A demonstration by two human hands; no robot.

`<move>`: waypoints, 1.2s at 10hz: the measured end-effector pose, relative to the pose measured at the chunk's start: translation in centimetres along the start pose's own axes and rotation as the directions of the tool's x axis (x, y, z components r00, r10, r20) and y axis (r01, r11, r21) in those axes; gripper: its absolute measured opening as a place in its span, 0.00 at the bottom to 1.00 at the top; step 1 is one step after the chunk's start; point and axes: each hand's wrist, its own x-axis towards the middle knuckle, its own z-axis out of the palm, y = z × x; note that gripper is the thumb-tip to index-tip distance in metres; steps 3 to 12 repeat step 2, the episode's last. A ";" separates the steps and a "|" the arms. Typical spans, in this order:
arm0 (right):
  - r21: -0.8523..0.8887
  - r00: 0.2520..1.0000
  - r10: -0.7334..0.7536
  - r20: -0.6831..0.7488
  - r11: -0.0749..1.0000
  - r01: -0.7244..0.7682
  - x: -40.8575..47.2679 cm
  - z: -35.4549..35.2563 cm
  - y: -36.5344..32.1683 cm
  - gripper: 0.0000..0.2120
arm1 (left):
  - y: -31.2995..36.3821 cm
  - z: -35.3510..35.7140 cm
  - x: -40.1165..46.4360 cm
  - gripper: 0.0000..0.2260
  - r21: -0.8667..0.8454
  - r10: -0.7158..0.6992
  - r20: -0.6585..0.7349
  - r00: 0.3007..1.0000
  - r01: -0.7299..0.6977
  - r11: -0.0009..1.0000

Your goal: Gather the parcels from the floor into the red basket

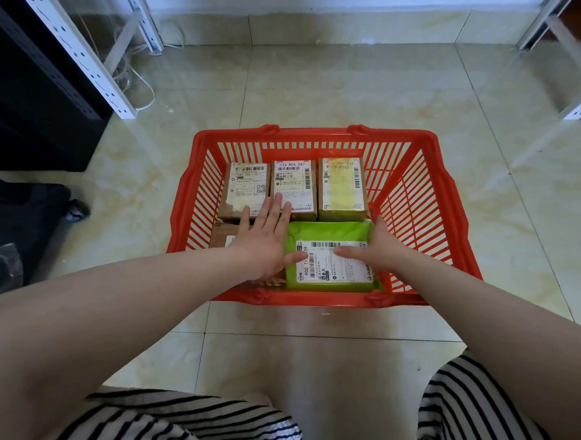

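Note:
The red basket [424, 212] stands on the tiled floor in front of me. Three brown cardboard parcels lie in a row at its far side: left [245, 185], middle [296, 178], right [342, 188]. A green parcel [329, 233] with a white label lies at the near right. My left hand [266, 237] lies flat with straight fingers beside its left edge, over a brown parcel [222, 237] that is mostly hidden. My right hand [376, 249] holds the green parcel's right edge, thumb on the label and fingers down its side.
A white metal shelf upright [89, 59] and a dark cabinet [24, 97] stand at the left, with white cables [136, 83] on the floor. Another shelf frame [552, 29] is at the far right. A dark bag [22, 226] lies at the left. My striped trousers fill the bottom.

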 end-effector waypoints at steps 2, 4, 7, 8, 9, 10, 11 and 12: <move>-0.057 0.997 -0.031 -0.073 0.998 0.026 -2.6 -1.5 -2.2 0.72 | -1.0 -2.1 -0.6 0.42 0.133 0.050 -0.022 0.998 -0.047 0.990; -0.057 0.997 -0.031 -0.073 0.998 0.026 -2.6 -1.5 -2.2 0.72 | -1.0 -2.1 -0.6 0.42 0.133 0.050 -0.022 0.998 -0.047 0.990; -0.057 0.997 -0.031 -0.073 0.998 0.026 -2.6 -1.5 -2.2 0.72 | -1.0 -2.1 -0.6 0.42 0.133 0.050 -0.022 0.998 -0.047 0.990; -0.057 0.997 -0.031 -0.073 0.998 0.026 -2.6 -1.5 -2.2 0.72 | -1.0 -2.1 -0.6 0.42 0.133 0.050 -0.022 0.998 -0.047 0.990; -0.057 0.997 -0.031 -0.073 0.998 0.026 -2.6 -1.5 -2.2 0.72 | -1.0 -2.1 -0.6 0.42 0.133 0.050 -0.022 0.998 -0.047 0.990; -0.057 0.997 -0.031 -0.073 0.998 0.026 -2.6 -1.5 -2.2 0.72 | -1.0 -2.1 -0.6 0.42 0.133 0.050 -0.022 0.998 -0.047 0.990; -0.057 0.997 -0.031 -0.073 0.998 0.026 -2.6 -1.5 -2.2 0.72 | -1.0 -2.1 -0.6 0.42 0.133 0.050 -0.022 0.998 -0.047 0.990; -0.057 0.997 -0.031 -0.073 0.998 0.026 -2.6 -1.5 -2.2 0.72 | -1.0 -2.1 -0.6 0.42 0.133 0.050 -0.022 0.998 -0.047 0.990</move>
